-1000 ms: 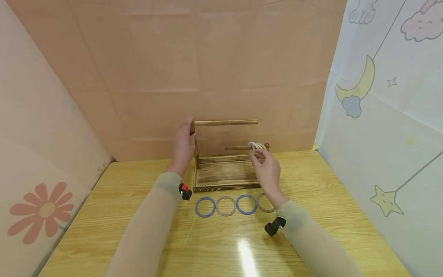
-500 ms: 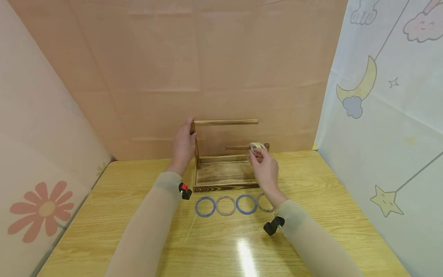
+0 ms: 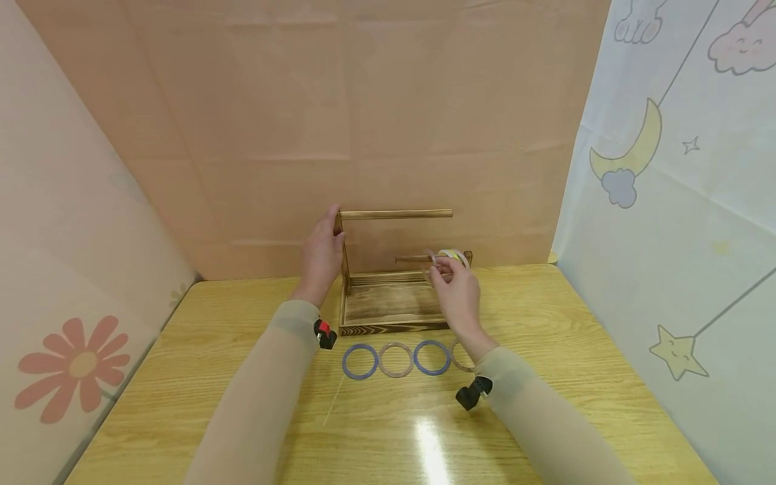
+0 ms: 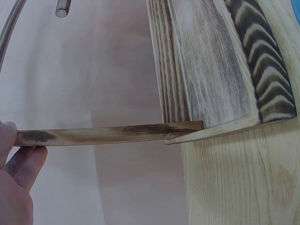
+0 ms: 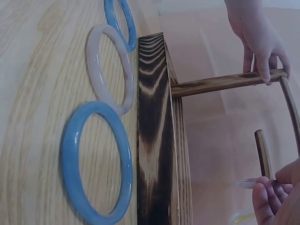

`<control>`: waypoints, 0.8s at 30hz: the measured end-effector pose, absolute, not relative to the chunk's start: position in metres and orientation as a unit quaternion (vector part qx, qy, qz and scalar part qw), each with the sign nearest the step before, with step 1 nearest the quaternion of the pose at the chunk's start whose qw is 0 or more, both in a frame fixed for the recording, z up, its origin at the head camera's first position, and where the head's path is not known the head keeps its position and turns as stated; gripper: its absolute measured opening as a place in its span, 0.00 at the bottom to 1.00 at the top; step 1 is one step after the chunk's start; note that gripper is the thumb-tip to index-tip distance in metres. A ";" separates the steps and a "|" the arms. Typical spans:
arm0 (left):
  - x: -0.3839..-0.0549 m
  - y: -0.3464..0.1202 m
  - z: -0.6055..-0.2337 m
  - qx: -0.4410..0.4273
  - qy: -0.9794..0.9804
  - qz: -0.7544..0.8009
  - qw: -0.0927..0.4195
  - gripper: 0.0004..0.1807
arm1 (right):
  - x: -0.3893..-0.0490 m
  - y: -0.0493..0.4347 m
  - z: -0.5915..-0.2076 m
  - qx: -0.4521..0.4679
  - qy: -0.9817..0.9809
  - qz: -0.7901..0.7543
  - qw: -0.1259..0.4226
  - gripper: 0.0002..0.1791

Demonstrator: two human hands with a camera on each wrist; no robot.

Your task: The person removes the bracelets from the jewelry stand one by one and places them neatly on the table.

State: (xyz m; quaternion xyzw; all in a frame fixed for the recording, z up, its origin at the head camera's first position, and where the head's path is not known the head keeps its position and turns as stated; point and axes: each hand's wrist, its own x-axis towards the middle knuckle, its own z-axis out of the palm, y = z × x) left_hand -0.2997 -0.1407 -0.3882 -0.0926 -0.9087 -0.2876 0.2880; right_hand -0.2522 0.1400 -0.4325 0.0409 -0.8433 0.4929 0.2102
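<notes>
My left hand (image 3: 321, 259) grips the top of the upright post (image 4: 108, 133) of a dark-grained wooden bangle stand (image 3: 394, 330), thumb and fingers on either side. Near the lower rod (image 3: 411, 259), my right hand (image 3: 459, 296) pinches a pale translucent bangle (image 5: 246, 183) between thumb and fingers. This bangle appears to be around the rod; my fingers hide part of it. White and yellow bangles (image 3: 455, 254) hang farther right on the same rod, partly behind my hand. The upper rod (image 3: 397, 215) carries nothing.
Before the stand a row of bangles lies flat on the wooden table (image 3: 242, 377): a blue bangle (image 3: 360, 378), a pinkish bangle (image 3: 395, 376), another blue bangle (image 3: 432, 374) and a brownish bangle (image 3: 453, 356) partly behind my right wrist. Cloth walls (image 3: 242, 135) stand behind and beside.
My right hand has moved left along the lower rod with the pale bangle, away from the white and yellow ones. The left hand stays on the post.
</notes>
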 end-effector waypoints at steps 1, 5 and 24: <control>-0.300 -0.141 -0.388 -0.093 -0.909 -0.286 0.288 0.36 | -0.252 0.139 -0.432 0.041 -0.843 0.493 0.210 0.14; -0.299 -0.141 -0.388 -0.094 -0.908 -0.286 0.290 0.35 | -0.251 0.135 -0.430 0.049 -0.841 0.498 0.206 0.13; -0.296 -0.140 -0.386 -0.089 -0.911 -0.288 0.281 0.35 | -0.250 0.115 -0.426 0.065 -0.842 0.507 0.176 0.14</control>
